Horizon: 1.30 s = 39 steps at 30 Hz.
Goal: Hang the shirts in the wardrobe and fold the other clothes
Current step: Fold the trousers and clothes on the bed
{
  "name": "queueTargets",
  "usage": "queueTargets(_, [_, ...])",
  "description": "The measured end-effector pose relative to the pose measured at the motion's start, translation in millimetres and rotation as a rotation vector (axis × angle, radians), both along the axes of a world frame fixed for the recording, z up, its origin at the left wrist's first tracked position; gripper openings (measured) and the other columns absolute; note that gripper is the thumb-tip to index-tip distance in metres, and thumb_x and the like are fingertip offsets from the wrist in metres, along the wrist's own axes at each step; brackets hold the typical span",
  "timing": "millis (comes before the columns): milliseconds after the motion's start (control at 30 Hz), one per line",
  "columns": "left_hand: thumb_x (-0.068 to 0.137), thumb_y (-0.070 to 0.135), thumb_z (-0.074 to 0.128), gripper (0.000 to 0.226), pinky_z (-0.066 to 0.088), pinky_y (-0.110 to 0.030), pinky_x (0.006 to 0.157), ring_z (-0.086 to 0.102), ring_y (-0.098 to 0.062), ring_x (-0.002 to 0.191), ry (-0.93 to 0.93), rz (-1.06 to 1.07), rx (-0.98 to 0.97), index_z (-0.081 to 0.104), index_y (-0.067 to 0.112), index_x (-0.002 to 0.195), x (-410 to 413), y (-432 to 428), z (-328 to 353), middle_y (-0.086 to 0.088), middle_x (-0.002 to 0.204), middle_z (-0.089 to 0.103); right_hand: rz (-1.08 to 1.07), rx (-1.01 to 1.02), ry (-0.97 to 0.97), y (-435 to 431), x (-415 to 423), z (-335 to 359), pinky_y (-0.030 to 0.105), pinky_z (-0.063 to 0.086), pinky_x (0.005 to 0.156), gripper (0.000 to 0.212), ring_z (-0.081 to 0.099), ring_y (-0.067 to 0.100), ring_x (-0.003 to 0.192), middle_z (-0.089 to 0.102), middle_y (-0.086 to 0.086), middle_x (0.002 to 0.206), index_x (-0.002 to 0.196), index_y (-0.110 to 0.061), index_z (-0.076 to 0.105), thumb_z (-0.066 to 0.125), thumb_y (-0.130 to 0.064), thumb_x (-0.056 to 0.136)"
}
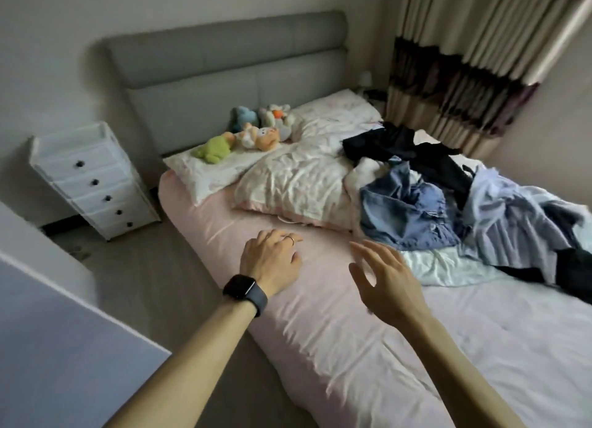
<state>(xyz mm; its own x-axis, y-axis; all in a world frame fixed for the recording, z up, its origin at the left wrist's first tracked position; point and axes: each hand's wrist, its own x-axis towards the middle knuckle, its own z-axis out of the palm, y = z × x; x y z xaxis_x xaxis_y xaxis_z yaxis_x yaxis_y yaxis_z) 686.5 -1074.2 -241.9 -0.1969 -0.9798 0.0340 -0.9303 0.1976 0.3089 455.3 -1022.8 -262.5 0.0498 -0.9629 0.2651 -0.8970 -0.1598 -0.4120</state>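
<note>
Nothing's held yet: the left hand (272, 261) is seen loosely curled, empty, over the bed (320, 325), and the right hand (384, 280) is spread wide toward the clothes pile (413, 213) dumped far right, probably so a first piece gets grabbed.

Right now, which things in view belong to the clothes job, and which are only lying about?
For the job: blue denim garment, black garment, light blue striped garment, pale garment, all heaped on the bed; left hand and right hand, both holding nothing.
Lying about: soft toys, pillows, white drawer unit, curtain.
</note>
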Motion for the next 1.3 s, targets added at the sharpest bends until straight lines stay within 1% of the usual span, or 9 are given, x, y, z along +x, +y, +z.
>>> queueTargets(100, [0.095,0.035,0.048,0.041,0.04,-0.033,0.102,0.046,-0.019,0.127,-0.007,-0.063,0.022,0.057,0.036,0.135,-59.3,-22.7,-5.1,0.012,0.139,0.052,-0.082,-0.007,0.032,-8.2,-60.9,-2.1,0.038,0.043,0.104,0.039,0.052,0.025,0.125,0.063,-0.002,0.134,0.133,-0.027,0.063,0.063,-0.036,0.096])
queueTargets(200, [0.095,0.033,0.049,0.042,0.038,-0.033,0.102,0.043,-0.016,0.13,-0.002,-0.122,0.053,0.056,0.037,0.136,-101.6,-44.4,-13.8,0.013,0.139,0.052,-0.171,0.018,0.04,-17.3,-104.8,-3.0,0.039,0.043,0.103,0.04,0.054,0.028,0.123,0.064,0.002,0.133,0.133,-0.026,0.064,0.067,-0.034,0.094])
queueTargets(400, [0.095,0.038,0.048,0.042,0.034,-0.032,0.108,0.042,-0.013,0.131,-0.07,-0.229,0.057,0.054,0.04,0.136,-170.1,-106.5,-27.9,0.016,0.137,0.052,-0.34,0.105,-0.016,-44.7,-169.4,-17.3,0.041,0.042,0.109,0.044,0.049,0.026,0.13,0.06,-0.001,0.139,0.139,-0.031,0.058,0.06,-0.042,0.096])
queueTargets(533, [0.095,0.04,0.046,0.042,0.033,-0.031,0.108,0.039,-0.011,0.133,-0.112,-0.323,0.076,0.053,0.04,0.137,-213.5,-160.3,-37.2,0.016,0.139,0.05,-0.446,0.184,-0.049,-78.2,-202.2,-30.3,0.036,0.038,0.111,0.046,0.042,0.021,0.137,0.053,-0.006,0.146,0.144,-0.035,0.052,0.056,-0.044,0.098])
queueTargets(733, [0.097,0.043,0.045,0.049,0.025,-0.032,0.112,0.028,-0.013,0.143,-0.206,-0.512,0.126,0.043,0.04,0.145,-293.0,-264.7,-82.3,0.007,0.152,0.039,-0.617,0.311,-0.154,-151.3,-245.5,-79.4,0.031,0.031,0.114,0.049,0.037,0.017,0.139,0.046,-0.007,0.151,0.147,-0.037,0.046,0.05,-0.046,0.1])
queueTargets(1000, [0.097,0.048,0.049,0.063,0.015,-0.046,0.121,0.01,-0.027,0.152,-0.381,-0.711,0.145,0.027,0.033,0.154,-411.2,-369.7,-203.0,-0.006,0.164,0.015,-0.76,0.486,-0.351,-234.0,-304.1,-226.1,0.033,0.031,0.115,0.056,0.036,0.02,0.14,0.037,-0.01,0.157,0.151,-0.029,0.037,0.048,-0.044,0.099])
queueTargets(1167, [0.096,0.05,0.051,0.079,0.013,-0.049,0.122,0.001,-0.033,0.153,-0.409,-0.746,0.024,0.007,0.031,0.159,-465.2,-413.4,-282.4,-0.014,0.165,-0.011,-0.887,0.55,-0.598,-277.4,-337.2,-326.3,0.039,0.035,0.114,0.063,0.039,0.024,0.142,0.041,0.005,0.156,0.151,-0.015,0.036,0.053,-0.04,0.096])
queueTargets(1233, [0.096,0.051,0.053,0.085,0.016,-0.05,0.121,0.005,-0.037,0.152,-0.44,-0.774,-0.025,0.0,0.03,0.159,-477.4,-425.3,-310.1,-0.017,0.165,-0.012,-0.961,0.502,-0.721,-297.6,-349.7,-358.5,0.039,0.037,0.112,0.067,0.043,0.026,0.139,0.045,0.009,0.153,0.149,-0.012,0.039,0.055,-0.044,0.092])
queueTargets(1300, [0.095,0.048,0.057,0.088,0.022,-0.05,0.118,0.018,-0.039,0.148,-0.465,-0.788,-0.056,0.001,0.029,0.159,-484.4,-436.8,-332.2,-0.019,0.165,0.002,-1.023,0.454,-0.835,-317.0,-360.2,-382.0,0.039,0.04,0.109,0.069,0.048,0.03,0.135,0.049,0.01,0.149,0.148,-0.009,0.038,0.061,-0.042,0.092])
